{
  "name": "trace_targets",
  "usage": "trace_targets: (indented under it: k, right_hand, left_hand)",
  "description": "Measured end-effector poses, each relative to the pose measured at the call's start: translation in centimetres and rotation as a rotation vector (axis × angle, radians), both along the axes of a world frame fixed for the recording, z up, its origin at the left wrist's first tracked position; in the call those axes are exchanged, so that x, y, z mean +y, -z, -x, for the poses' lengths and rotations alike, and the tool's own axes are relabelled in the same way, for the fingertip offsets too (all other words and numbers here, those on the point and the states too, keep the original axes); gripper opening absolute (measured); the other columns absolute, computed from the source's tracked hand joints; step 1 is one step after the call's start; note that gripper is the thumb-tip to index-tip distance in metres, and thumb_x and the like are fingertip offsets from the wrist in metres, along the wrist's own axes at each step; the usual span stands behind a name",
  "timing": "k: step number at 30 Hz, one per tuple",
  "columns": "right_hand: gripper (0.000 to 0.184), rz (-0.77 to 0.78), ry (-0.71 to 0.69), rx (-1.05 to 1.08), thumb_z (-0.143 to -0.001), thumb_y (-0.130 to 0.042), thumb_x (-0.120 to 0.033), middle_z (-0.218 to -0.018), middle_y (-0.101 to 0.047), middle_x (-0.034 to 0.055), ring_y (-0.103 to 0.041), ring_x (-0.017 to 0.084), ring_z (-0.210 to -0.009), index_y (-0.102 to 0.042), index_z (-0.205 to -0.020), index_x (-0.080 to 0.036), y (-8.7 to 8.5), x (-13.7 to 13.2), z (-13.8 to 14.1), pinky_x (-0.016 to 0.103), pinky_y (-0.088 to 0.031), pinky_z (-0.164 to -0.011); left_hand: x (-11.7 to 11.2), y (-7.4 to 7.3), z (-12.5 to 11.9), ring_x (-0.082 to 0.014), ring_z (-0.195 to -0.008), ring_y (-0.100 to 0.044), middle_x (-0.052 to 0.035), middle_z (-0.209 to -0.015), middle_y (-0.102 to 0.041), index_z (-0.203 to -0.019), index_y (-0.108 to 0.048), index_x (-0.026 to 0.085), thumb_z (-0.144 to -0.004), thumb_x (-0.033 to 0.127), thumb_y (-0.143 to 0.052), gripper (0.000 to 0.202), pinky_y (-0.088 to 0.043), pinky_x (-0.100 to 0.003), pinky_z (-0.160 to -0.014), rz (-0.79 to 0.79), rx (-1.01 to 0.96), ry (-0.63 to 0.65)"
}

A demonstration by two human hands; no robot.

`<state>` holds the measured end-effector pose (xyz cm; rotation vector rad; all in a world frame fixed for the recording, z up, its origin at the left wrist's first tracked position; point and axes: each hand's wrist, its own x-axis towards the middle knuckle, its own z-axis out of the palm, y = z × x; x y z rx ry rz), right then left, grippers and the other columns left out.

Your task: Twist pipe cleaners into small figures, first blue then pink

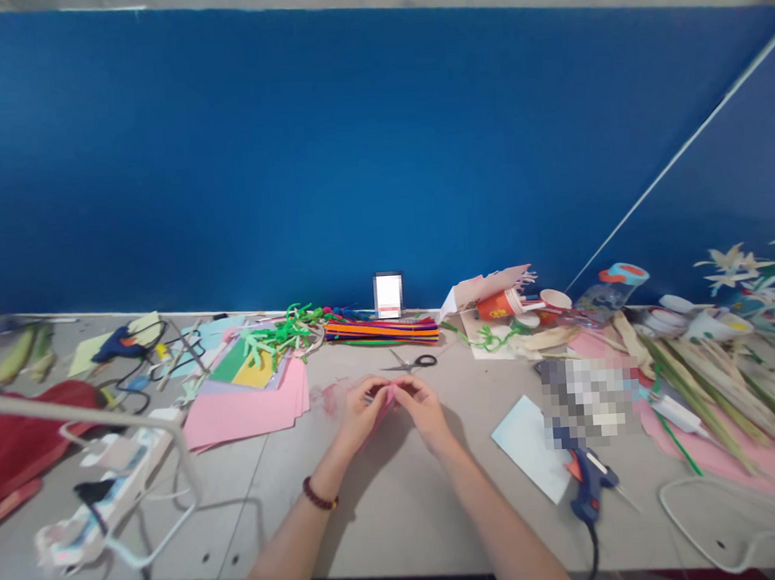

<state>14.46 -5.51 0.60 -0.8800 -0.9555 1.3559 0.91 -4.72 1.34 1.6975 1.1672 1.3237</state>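
Note:
Between the fingertips of both hands is a small pink piece, perhaps folded paper; its shape is mostly hidden by the fingers. My left hand grips it from the left, fingers curled. From the other side my right hand pinches the same piece, and the two hands nearly touch. Just beyond them lie black-handled scissors with the blades apart. A bundle of colourful pipe cleaners rests behind the scissors. Left of my hands, pink paper sheets are stacked under green and yellow pieces.
A white power strip with cables lies at left, near a red cloth. At right are a light-blue card, a blue glue gun, paper cups and dried stalks. A lit phone stands against the blue wall.

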Motion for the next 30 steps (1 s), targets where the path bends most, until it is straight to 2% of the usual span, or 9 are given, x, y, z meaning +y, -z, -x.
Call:
trace_targets:
  k: [5, 10, 14, 17, 22, 26, 30]
  right_hand:
    - [0.021, 0.048, 0.019, 0.026, -0.065, -0.075, -0.034, -0.073, -0.065, 0.0007, -0.056, 0.013, -0.065, -0.068, -0.076, -0.018, 0.1, 0.2, -0.2, 0.025, -0.047, -0.061]
    - [0.023, 0.107, 0.078, 0.105, -0.06, -0.078, -0.035, -0.066, -0.064, -0.0013, -0.054, 0.01, -0.058, -0.068, -0.072, -0.018, 0.2, 0.7, -0.5, 0.024, -0.046, -0.059]
    - [0.025, 0.12, 0.118, 0.157, -0.058, -0.079, -0.036, -0.064, -0.064, -0.0015, -0.052, 0.009, -0.053, -0.069, -0.073, -0.018, 0.0, 0.8, -0.7, 0.023, -0.045, -0.055]
    - [0.028, 0.126, 0.128, 0.172, -0.059, -0.079, -0.037, -0.066, -0.065, -0.0003, -0.054, 0.01, -0.054, -0.07, -0.078, -0.018, -0.2, 0.8, -0.8, 0.024, -0.046, -0.055]
    - [0.03, 0.116, 0.117, 0.119, -0.059, -0.078, -0.038, -0.07, -0.068, 0.0009, -0.055, 0.01, -0.055, -0.073, -0.081, -0.018, 0.1, 0.9, -0.9, 0.025, -0.048, -0.057]
    - [0.028, 0.082, 0.124, 0.065, -0.063, -0.076, -0.037, -0.072, -0.068, 0.0018, -0.057, 0.012, -0.057, -0.073, -0.082, -0.018, 0.6, 0.9, -0.8, 0.027, -0.049, -0.061]
    - [0.026, 0.088, 0.1, 0.08, -0.064, -0.075, -0.038, -0.074, -0.069, 0.0024, -0.059, 0.012, -0.061, -0.073, -0.08, -0.018, 1.0, 0.9, -0.7, 0.027, -0.05, -0.064]
  left_hand:
    - [0.1, -0.3, 0.5, -0.0141, -0.075, -0.06, -0.0046, -0.081, -0.066, -0.085, -0.066, 0.017, -0.084, 0.028, -0.055, 0.015, -0.049, -0.025, -0.068, -0.093, 0.132, 0.045]
    - [0.3, -0.3, 1.0, -0.0149, -0.078, -0.06, -0.0051, -0.086, -0.066, -0.097, -0.065, 0.019, -0.085, 0.024, -0.052, 0.018, -0.048, -0.027, -0.071, -0.177, 0.33, 0.147]
    - [0.5, 0.0, 1.2, -0.0161, -0.078, -0.061, -0.0048, -0.084, -0.069, -0.092, -0.067, 0.02, -0.085, 0.022, -0.053, 0.016, -0.046, -0.029, -0.072, -0.249, 0.487, 0.091]
    - [0.6, 0.2, 1.2, -0.0171, -0.077, -0.063, -0.0046, -0.083, -0.071, -0.089, -0.069, 0.022, -0.085, 0.025, -0.054, 0.016, -0.044, -0.03, -0.072, -0.263, 0.549, 0.054]
    - [0.6, 0.4, 1.3, -0.0192, -0.078, -0.065, -0.0056, -0.086, -0.073, -0.09, -0.071, 0.024, -0.086, 0.028, -0.052, 0.02, -0.043, -0.031, -0.073, -0.23, 0.567, -0.024]
    - [0.3, 0.2, 1.3, -0.0182, -0.073, -0.064, -0.0055, -0.081, -0.073, -0.087, -0.071, 0.023, -0.085, 0.027, -0.051, 0.02, -0.043, -0.029, -0.071, -0.164, 0.484, -0.082]
    - [0.0, -0.2, 1.1, -0.0164, -0.07, -0.063, -0.0044, -0.077, -0.071, -0.084, -0.069, 0.021, -0.087, 0.03, -0.05, 0.021, -0.043, -0.026, -0.067, -0.107, 0.41, -0.088]
